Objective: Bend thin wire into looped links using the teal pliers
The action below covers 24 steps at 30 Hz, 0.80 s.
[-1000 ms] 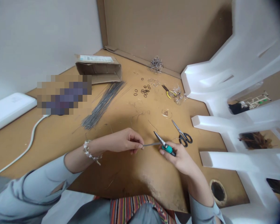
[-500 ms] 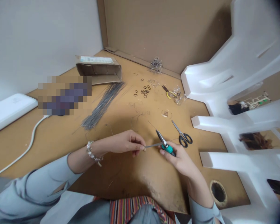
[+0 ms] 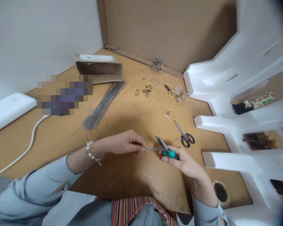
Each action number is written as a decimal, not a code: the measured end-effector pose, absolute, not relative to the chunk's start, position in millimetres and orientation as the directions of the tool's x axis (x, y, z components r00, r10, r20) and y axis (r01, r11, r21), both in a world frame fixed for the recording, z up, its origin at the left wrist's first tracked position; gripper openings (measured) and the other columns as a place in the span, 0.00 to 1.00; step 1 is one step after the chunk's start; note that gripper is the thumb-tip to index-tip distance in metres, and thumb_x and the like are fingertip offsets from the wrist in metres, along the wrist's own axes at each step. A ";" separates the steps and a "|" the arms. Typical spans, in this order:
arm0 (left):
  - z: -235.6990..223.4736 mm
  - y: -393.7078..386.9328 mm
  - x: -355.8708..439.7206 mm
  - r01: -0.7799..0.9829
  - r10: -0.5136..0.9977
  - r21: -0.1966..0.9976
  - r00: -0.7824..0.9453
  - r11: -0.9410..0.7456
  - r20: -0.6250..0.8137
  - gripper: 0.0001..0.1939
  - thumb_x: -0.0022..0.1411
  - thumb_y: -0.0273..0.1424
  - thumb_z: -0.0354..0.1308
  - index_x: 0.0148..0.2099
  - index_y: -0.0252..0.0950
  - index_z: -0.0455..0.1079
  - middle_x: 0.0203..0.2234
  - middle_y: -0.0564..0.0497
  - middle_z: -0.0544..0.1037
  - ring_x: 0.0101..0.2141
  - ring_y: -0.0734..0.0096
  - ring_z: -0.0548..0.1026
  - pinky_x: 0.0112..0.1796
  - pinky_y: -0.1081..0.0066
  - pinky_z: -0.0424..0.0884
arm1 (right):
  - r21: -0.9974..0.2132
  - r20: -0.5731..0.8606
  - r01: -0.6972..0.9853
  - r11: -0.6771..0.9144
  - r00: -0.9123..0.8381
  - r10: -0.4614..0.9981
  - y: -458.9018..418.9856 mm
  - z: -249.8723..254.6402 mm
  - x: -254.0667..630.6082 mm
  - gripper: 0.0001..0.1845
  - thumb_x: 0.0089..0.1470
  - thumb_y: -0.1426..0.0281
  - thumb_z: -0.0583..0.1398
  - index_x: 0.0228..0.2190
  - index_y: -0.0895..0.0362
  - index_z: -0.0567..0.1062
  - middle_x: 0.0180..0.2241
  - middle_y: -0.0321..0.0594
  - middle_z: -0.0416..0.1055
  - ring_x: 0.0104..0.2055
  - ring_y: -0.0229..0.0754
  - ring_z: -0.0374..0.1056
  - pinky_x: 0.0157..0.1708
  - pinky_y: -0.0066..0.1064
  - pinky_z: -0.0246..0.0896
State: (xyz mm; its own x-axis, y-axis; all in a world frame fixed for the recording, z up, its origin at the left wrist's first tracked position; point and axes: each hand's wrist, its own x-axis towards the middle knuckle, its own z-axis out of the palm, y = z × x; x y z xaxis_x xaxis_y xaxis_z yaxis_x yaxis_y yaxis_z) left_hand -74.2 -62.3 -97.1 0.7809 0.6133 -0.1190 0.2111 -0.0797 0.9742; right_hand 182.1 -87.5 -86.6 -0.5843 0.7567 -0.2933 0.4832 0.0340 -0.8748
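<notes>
My left hand (image 3: pixel 135 143) pinches one end of some thin grey wire (image 3: pixel 153 148) between thumb and fingertips. The wire stretches right to the pliers (image 3: pixel 169 153), which have green and dark handles. My right hand (image 3: pixel 182 160) is wrapped round those handles, and the jaws stand a little apart, pointing up and left. Whether the jaws touch the wire I cannot tell. Black-handled scissors (image 3: pixel 185 137) lie just beyond my right hand. Up and left of my left hand rests a bundle of straight grey wires (image 3: pixel 101 108).
Several small black rings (image 3: pixel 147 91) lie mid-table, with yellow-handled pliers (image 3: pixel 171 92) near them. Clumps of bent wire (image 3: pixel 158 64) sit toward the back. A cardboard box (image 3: pixel 99 70) stands back left; a white moulded frame (image 3: pixel 217 160) borders the right. A white cable (image 3: pixel 33 138) runs along the left.
The plier jaws have opened slightly and shifted a little left and down. The wire strands between my hands now look spread apart. My left hand has barely moved.
</notes>
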 end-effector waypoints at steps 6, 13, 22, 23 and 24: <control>-98.4 -62.1 -74.5 0.179 0.606 0.982 0.789 -0.068 -0.102 0.15 0.61 0.37 0.52 0.32 0.30 0.72 0.19 0.51 0.72 0.21 0.78 0.68 0.25 0.79 0.63 | -0.887 -0.273 0.461 0.031 -0.577 0.770 -88.5 -88.5 178.9 0.11 0.53 0.62 0.57 0.33 0.58 0.72 0.27 0.36 0.67 0.30 0.37 0.61 0.30 0.29 0.58; -97.9 -62.7 -74.1 0.181 0.602 0.983 0.789 -0.041 -0.121 0.15 0.61 0.36 0.52 0.31 0.29 0.71 0.19 0.51 0.72 0.21 0.79 0.68 0.25 0.80 0.64 | -0.826 -0.242 0.559 0.077 -0.475 0.846 -90.4 -90.1 175.1 0.10 0.53 0.63 0.56 0.30 0.58 0.71 0.23 0.32 0.60 0.25 0.34 0.54 0.24 0.25 0.51; -97.7 -65.0 -73.2 0.198 0.605 0.980 0.780 0.008 -0.162 0.14 0.61 0.36 0.52 0.32 0.29 0.71 0.20 0.50 0.73 0.22 0.77 0.70 0.25 0.79 0.64 | -0.767 -0.187 0.626 0.139 -0.426 0.885 -90.7 -90.8 170.7 0.10 0.53 0.64 0.56 0.26 0.58 0.67 0.22 0.31 0.58 0.24 0.34 0.54 0.24 0.25 0.50; -97.4 -65.2 -73.1 0.196 0.606 0.980 0.778 0.016 -0.166 0.14 0.60 0.36 0.52 0.31 0.29 0.70 0.20 0.50 0.73 0.22 0.77 0.70 0.25 0.79 0.64 | -0.758 -0.175 0.634 0.152 -0.422 0.890 -90.7 -90.8 170.0 0.09 0.53 0.64 0.56 0.26 0.58 0.67 0.22 0.31 0.59 0.25 0.34 0.55 0.24 0.25 0.50; -96.9 -65.4 -72.8 0.194 0.607 0.981 0.776 0.027 -0.170 0.14 0.60 0.36 0.53 0.31 0.29 0.70 0.19 0.50 0.73 0.22 0.77 0.70 0.26 0.79 0.64 | -0.750 -0.164 0.641 0.163 -0.418 0.893 -90.7 -90.7 169.5 0.09 0.53 0.65 0.56 0.26 0.57 0.67 0.22 0.32 0.59 0.25 0.34 0.55 0.25 0.25 0.51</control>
